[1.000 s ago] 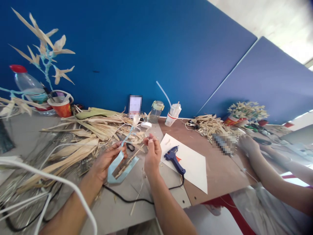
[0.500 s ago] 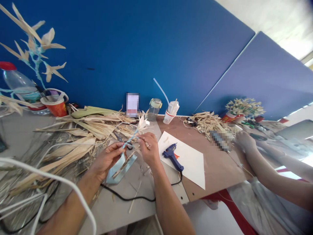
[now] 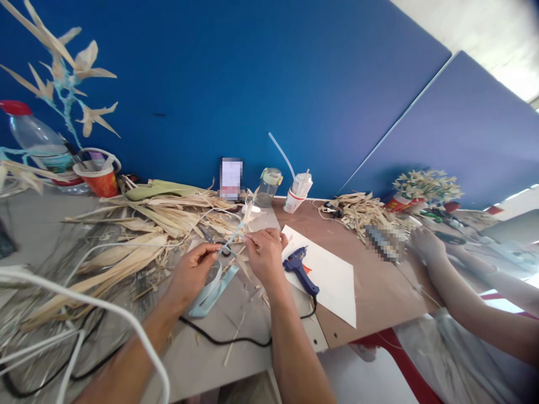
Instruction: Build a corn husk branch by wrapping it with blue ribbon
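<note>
Left hand (image 3: 196,269) pinches the blue-wrapped stem (image 3: 231,241). Right hand (image 3: 267,252) close beside it, grip unclear. Pale-blue strip (image 3: 210,297) just below left fingers; glue gun (image 3: 302,272) right of both.

Pale husk flwr (image 3: 248,211) w/ blue stem (image 3: 234,234), tilted; lt-blue strip (image 3: 215,294) bent below.

Bright, whitish light enters at the upper right, washing out the nearby edge. The blue wall (image 3: 189,84) darkens leftward; outer areas look stretched and soft.
</note>
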`<state>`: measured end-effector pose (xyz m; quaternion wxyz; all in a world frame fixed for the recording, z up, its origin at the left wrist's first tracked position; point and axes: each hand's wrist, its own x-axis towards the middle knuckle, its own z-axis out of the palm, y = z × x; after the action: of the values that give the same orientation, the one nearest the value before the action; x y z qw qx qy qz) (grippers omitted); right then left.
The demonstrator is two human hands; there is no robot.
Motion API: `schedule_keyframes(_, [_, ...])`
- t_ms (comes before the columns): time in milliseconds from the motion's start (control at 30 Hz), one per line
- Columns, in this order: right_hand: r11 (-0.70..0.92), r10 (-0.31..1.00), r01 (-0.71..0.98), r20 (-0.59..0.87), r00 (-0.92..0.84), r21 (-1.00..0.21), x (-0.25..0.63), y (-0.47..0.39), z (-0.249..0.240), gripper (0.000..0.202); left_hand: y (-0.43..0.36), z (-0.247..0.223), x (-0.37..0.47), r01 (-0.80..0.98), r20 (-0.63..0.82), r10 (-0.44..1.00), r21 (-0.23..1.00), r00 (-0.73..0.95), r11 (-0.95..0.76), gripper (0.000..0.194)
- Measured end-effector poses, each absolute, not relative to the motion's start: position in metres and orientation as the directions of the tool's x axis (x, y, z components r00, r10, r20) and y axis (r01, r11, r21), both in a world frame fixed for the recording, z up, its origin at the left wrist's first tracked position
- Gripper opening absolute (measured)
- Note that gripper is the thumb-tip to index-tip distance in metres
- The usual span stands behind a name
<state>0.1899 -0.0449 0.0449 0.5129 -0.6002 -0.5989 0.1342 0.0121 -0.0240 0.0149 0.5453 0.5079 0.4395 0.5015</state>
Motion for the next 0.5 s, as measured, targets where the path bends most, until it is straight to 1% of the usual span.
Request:
schedule_keyframes(67, [0.231,0.857,0.601,0.453,0.247,-0.765,0.1897,-0.0453,0.0446,0.016,-0.0246,0.0152,0.0129,-0.057,0.044,0.993,0.998,0.113,-0.038,0.017])
schedule_keyframes(167, [0.172,0.863,0.652,0.433,0.262,-0.738,0.1886,-0.0447,0.0425,0.013,-0.0265,0.0161,0.0148,0.003,0.114,0.989,0.993,0.097,-0.115,0.018])
schedule_keyframes(300, [0.065,0.885,0.678,0.356,0.3,-0.732,0.1881,-0.0425,0.0411,0.021,-0.0281,0.0151,0.0157,-0.01,0.163,0.984,0.987,0.073,-0.163,0.021])
schedule_keyframes(400, [0.021,0.907,0.68,0.301,0.296,-0.733,0.191,-0.0417,0.0432,0.016,-0.0286,0.0144,0.0144,0.004,0.22,0.97,0.975,0.1,-0.222,0.025])
schedule_keyframes(500, [0.022,0.929,0.64,0.252,0.271,-0.768,0.1959,-0.0422,0.045,0.014,-0.0286,0.0138,0.0128,0.036,0.299,0.943,0.951,0.147,-0.307,0.026])
